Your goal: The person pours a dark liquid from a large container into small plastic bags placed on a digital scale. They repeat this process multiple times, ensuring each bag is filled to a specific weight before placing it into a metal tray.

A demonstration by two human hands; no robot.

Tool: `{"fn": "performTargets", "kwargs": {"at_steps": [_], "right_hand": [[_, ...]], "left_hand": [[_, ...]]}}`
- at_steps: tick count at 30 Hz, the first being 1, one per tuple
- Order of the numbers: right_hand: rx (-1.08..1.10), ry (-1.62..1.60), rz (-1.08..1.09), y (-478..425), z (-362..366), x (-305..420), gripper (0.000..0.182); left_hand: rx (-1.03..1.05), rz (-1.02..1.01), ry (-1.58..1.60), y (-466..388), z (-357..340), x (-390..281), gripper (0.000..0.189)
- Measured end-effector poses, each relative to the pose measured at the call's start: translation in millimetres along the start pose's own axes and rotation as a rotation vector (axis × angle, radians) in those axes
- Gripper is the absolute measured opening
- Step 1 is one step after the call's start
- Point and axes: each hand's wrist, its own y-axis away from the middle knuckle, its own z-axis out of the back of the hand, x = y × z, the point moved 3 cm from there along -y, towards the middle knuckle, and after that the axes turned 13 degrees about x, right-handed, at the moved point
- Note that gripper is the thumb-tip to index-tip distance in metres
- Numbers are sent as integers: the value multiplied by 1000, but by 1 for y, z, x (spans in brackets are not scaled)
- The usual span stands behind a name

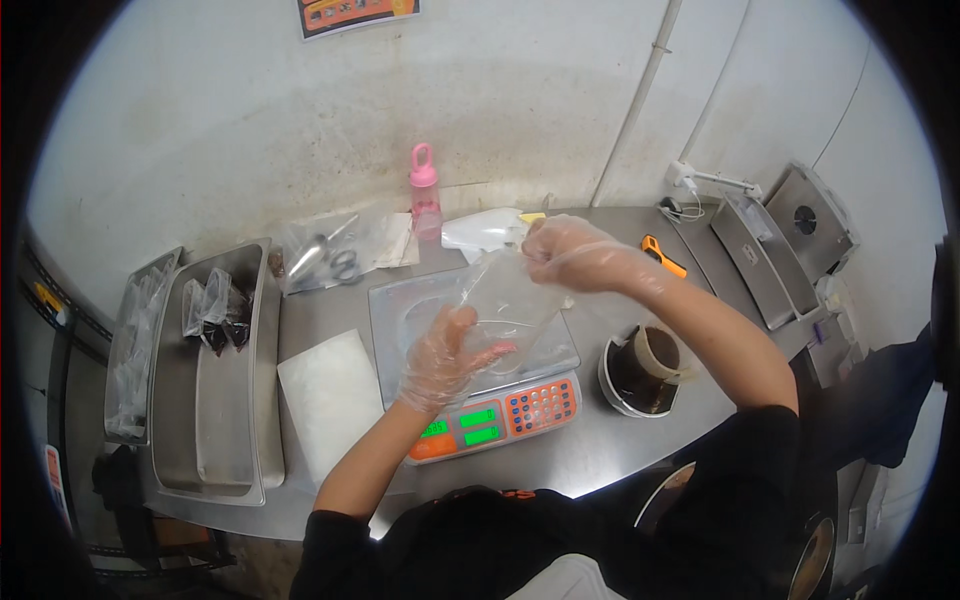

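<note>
A clear plastic bag hangs over the metal pan of a digital weighing scale with a lit green display. My right hand, in a thin clear plastic glove, grips the bag's upper edge with bent fingers. Lower down, my gloved left hand cups the bag between a raised thumb and outstretched fingers. To the scale's right stands a round white container of dark liquid. A pale-rimmed cup or ladle-like vessel sits in it, its exact kind unclear.
Left of the scale lie a white sheet and a deep steel pan holding filled bags. Along the wall are a metal scoop, scissors and a pink bottle. An orange infrared thermometer lies at right, before a steel container.
</note>
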Motion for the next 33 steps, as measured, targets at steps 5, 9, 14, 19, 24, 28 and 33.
{"fn": "performTargets", "kwargs": {"at_steps": [5,9,14,19,24,28,33], "right_hand": [[116,-465,-73,29,27,8,28],[206,-486,-150,38,27,31,27],[418,-291,157,16,6,7,22],[624,-167,404,-5,-15,-11,22],[332,-367,79,11,19,20,23],[11,-795,-102,5,-9,-41,23],[-102,-1372,121,-21,-102,-90,37]], "left_hand": [[-30,26,-40,6,-4,-1,63],[-44,-9,5,4,-1,3,63],[-21,-30,-1,1,-4,-2,63],[0,-56,-45,6,-3,-8,64],[-27,45,3,13,2,-3,67],[-12,2,79,-5,10,-15,75],[265,185,-58,-12,10,-24,67]]}}
